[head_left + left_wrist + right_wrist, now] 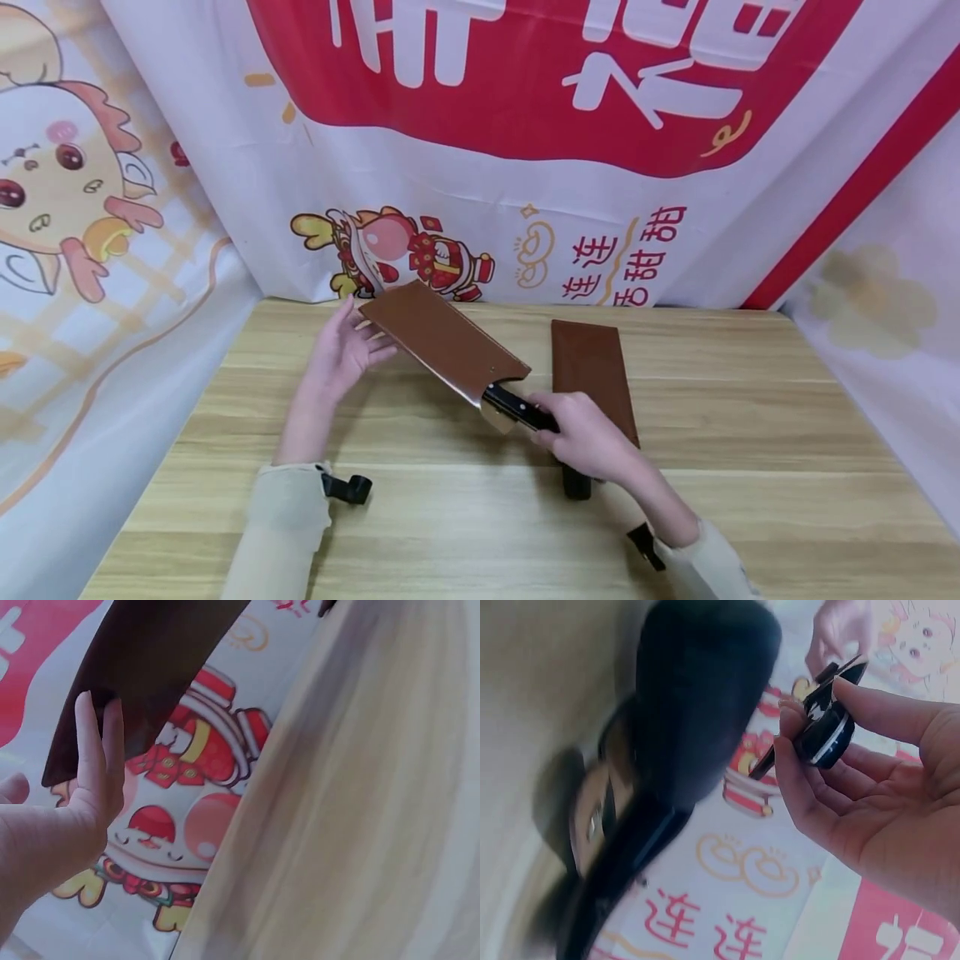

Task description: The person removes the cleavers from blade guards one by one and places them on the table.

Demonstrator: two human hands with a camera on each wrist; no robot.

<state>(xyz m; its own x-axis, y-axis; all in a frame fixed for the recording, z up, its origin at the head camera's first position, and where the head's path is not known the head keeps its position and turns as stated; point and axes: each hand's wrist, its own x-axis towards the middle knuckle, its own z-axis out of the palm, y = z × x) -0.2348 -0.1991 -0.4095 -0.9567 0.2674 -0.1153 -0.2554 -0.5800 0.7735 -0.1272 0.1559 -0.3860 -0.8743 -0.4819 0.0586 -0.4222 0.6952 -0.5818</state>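
A cleaver in a brown leather sheath (442, 337) is held slanting above the table. My right hand (588, 433) grips its black handle (521, 408); in the right wrist view the fingers and thumb (877, 712) pinch around that handle. At the sheath's far left end is my left hand (348, 350), fingers extended. From the left wrist, two straight fingers (90, 750) lie against the dark underside of the sheath (150, 667), the thumb apart from it. A second brown sheath (588, 362) with a black handle (576, 482) lies on the table, partly behind my right hand.
The wood-grain table (465, 525) ends against a white printed cloth (510, 192) hanging at the back. More printed cloth hangs along the left side (202, 275) and right side (855, 400). Black straps with small mounts (348, 489) sit at both wrists.
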